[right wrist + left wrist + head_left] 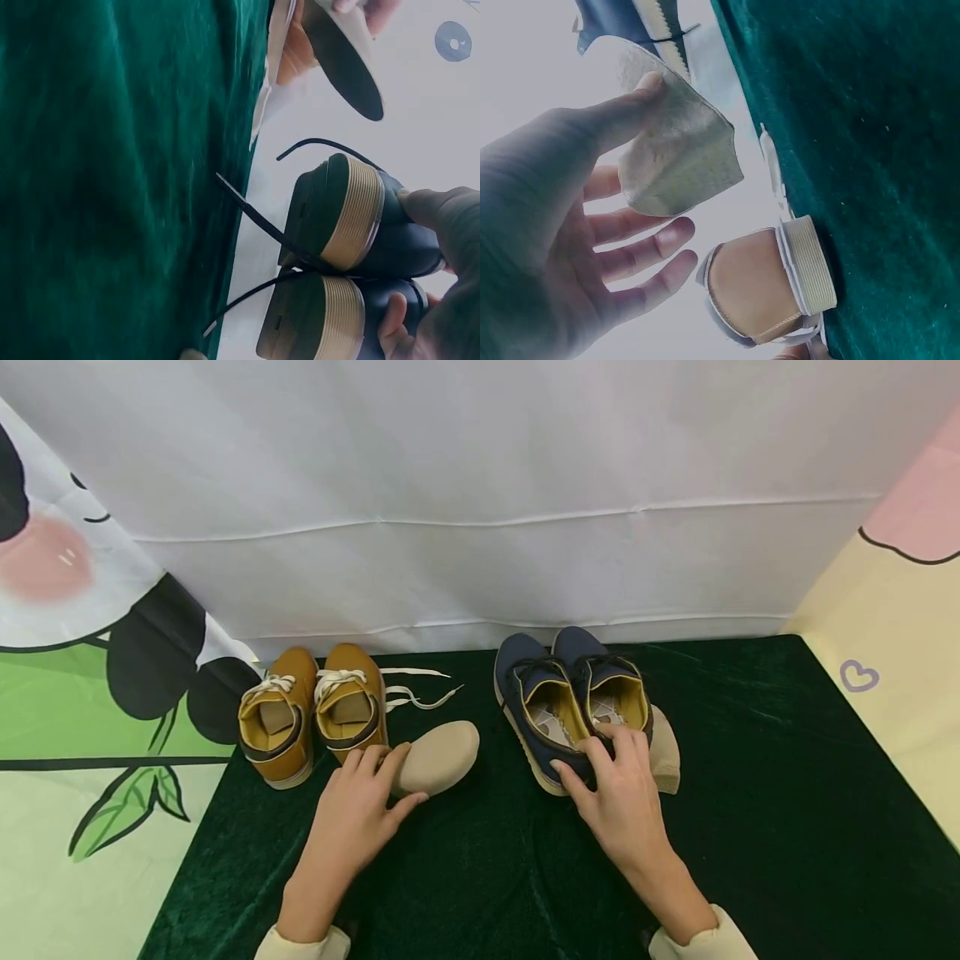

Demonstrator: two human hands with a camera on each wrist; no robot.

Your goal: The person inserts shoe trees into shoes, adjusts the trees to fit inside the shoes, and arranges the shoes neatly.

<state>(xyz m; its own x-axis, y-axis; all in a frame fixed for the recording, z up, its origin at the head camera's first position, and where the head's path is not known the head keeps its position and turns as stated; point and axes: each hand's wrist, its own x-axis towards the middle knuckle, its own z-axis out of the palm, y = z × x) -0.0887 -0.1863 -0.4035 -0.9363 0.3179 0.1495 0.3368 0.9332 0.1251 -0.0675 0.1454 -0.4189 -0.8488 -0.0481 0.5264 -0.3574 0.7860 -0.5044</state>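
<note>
My left hand pinches a beige toe-shaped shoe insert between thumb and fingers, just right of the tan shoes. In the left wrist view the insert shows a creased, angular end; the thumb lies on it. Over at the navy pair, my right hand grips the heels. Its thumb is at the heel of the left navy shoe, and its fingers reach the openings of that shoe and the right navy shoe. In the right wrist view the navy shoes stand side by side, partly covered by the hand.
Two tan shoes with white laces stand at the left, toes toward the white backdrop. Another beige insert lies right of the navy pair, partly behind it. Dark green cloth covers the table; printed cloth hangs at both sides.
</note>
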